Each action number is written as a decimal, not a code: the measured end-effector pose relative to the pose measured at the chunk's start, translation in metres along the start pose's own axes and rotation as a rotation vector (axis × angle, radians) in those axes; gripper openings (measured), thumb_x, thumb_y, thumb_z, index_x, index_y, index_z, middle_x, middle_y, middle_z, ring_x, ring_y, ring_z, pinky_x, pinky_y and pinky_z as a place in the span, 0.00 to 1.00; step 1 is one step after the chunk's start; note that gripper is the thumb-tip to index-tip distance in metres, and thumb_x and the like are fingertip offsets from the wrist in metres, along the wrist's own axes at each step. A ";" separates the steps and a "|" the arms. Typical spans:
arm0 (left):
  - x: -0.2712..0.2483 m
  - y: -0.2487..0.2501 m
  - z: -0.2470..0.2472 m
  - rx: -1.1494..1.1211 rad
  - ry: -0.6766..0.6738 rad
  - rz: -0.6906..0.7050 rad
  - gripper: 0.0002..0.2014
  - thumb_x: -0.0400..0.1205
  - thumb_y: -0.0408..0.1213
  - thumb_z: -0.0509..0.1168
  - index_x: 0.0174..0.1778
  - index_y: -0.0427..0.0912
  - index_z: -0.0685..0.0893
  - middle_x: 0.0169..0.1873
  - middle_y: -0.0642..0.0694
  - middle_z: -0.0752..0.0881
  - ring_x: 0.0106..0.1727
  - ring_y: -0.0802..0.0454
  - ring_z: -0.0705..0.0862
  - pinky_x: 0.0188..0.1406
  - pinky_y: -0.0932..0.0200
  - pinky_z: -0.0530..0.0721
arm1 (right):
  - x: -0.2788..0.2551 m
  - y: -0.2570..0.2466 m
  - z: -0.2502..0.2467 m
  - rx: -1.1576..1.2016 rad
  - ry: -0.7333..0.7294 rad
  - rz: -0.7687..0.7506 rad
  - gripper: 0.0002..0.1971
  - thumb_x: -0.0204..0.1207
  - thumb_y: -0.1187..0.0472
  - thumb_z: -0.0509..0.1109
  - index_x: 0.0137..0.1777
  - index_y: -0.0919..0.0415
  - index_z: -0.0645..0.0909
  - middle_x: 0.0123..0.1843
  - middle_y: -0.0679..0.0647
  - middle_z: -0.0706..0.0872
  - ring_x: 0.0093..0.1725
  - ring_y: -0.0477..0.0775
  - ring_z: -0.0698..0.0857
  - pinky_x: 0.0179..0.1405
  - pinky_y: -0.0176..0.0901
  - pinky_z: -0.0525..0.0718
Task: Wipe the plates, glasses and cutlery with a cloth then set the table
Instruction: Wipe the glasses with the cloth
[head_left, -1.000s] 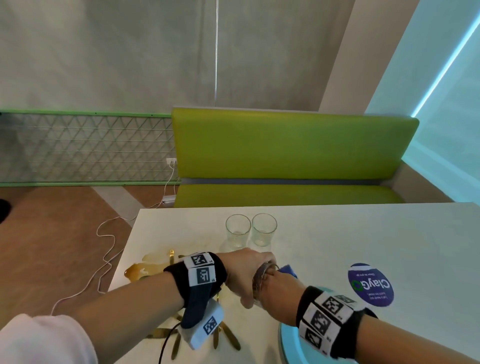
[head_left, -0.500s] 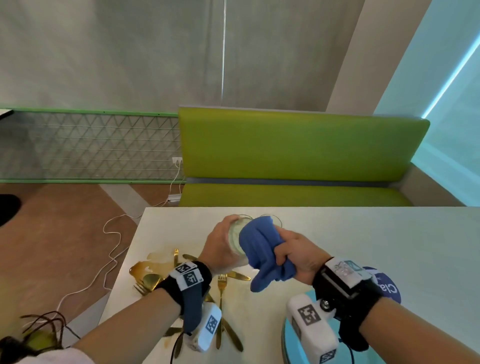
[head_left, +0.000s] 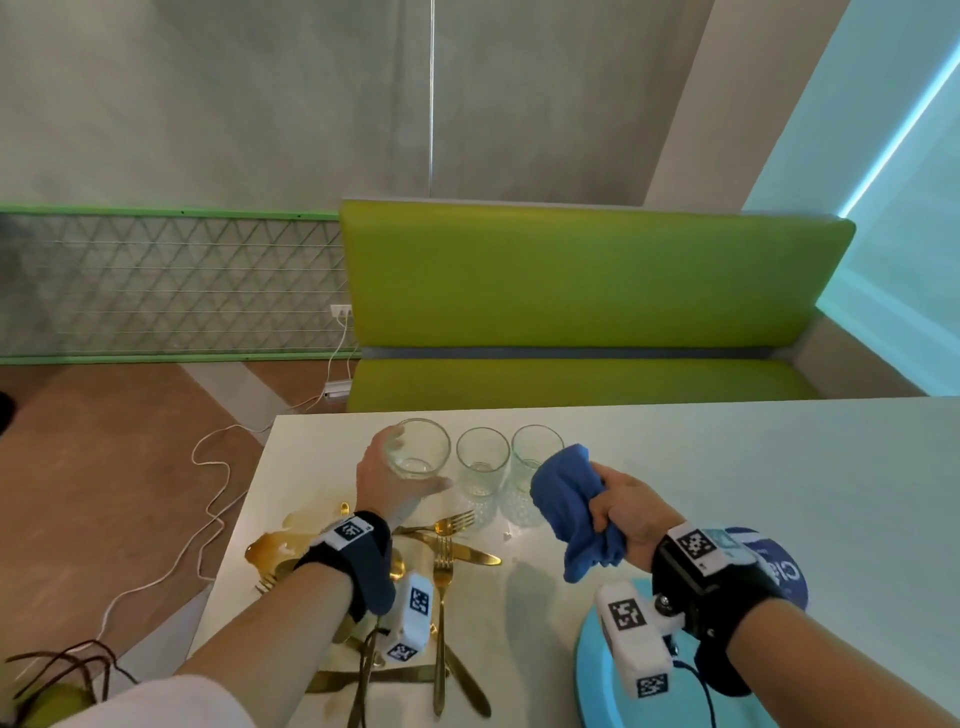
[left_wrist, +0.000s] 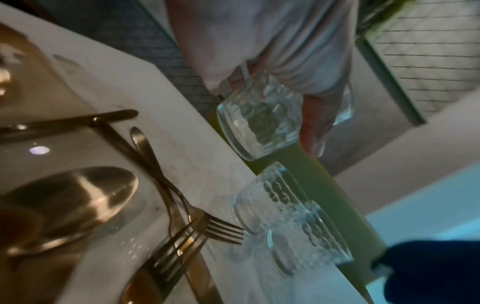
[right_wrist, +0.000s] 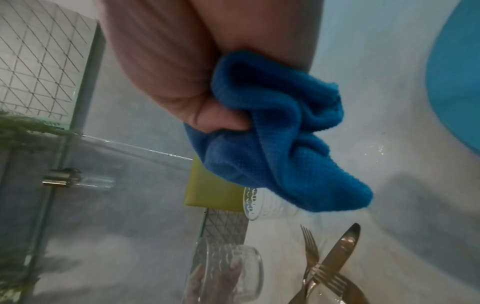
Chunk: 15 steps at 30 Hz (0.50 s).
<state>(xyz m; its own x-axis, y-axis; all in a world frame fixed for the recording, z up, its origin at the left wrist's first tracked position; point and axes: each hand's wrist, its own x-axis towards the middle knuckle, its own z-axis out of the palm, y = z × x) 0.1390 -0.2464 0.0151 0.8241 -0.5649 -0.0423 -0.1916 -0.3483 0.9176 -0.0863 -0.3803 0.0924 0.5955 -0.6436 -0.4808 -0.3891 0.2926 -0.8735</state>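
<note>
My left hand (head_left: 400, 480) grips a clear textured glass (head_left: 417, 449) (left_wrist: 262, 121) (right_wrist: 226, 273), upright at the left end of a row near the table's far edge. Two more glasses (head_left: 482, 460) (head_left: 530, 467) stand to its right on the white table (head_left: 727, 467). My right hand (head_left: 623, 506) clutches a bunched blue cloth (head_left: 571, 506) (right_wrist: 275, 131) just right of the row, clear of the glasses. Gold cutlery (head_left: 444, 551) (left_wrist: 182, 232), forks, knives and a spoon, lies scattered below my left wrist. A light blue plate (head_left: 592, 675) sits at the near edge under my right wrist.
A brown spill (head_left: 275, 540) marks the table's left edge. A round blue sticker (head_left: 784, 571) lies right of my right wrist. A green bench (head_left: 587, 291) stands behind the table. White cables (head_left: 208, 493) trail over the floor at left.
The cloth has come off the glass. My left hand has carried the glass left to the end of the row, and my right hand has pulled the cloth away to the right.
</note>
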 end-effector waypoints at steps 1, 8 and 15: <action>0.007 -0.004 0.003 -0.007 0.004 -0.041 0.45 0.56 0.37 0.85 0.69 0.46 0.73 0.65 0.42 0.79 0.68 0.43 0.76 0.69 0.46 0.74 | 0.004 0.002 0.002 -0.005 0.003 0.002 0.25 0.68 0.85 0.49 0.50 0.62 0.81 0.44 0.68 0.81 0.44 0.66 0.80 0.35 0.48 0.78; 0.041 -0.028 0.023 -0.045 -0.019 -0.197 0.46 0.59 0.31 0.84 0.72 0.44 0.70 0.68 0.40 0.77 0.68 0.42 0.77 0.67 0.50 0.75 | 0.018 0.020 0.004 -0.026 -0.006 0.069 0.26 0.63 0.82 0.54 0.46 0.54 0.83 0.41 0.65 0.84 0.42 0.64 0.83 0.36 0.48 0.81; 0.058 -0.046 0.034 -0.055 -0.051 -0.279 0.45 0.61 0.29 0.82 0.73 0.45 0.69 0.70 0.41 0.76 0.70 0.42 0.75 0.70 0.50 0.75 | 0.020 0.026 -0.007 -0.009 -0.007 0.129 0.29 0.64 0.85 0.51 0.48 0.53 0.82 0.49 0.66 0.84 0.47 0.65 0.83 0.32 0.45 0.81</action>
<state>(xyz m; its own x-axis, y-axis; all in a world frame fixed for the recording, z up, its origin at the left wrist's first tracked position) 0.1772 -0.2884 -0.0431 0.8128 -0.4902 -0.3148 0.0691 -0.4554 0.8876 -0.0899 -0.3903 0.0607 0.5448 -0.5965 -0.5895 -0.4688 0.3662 -0.8038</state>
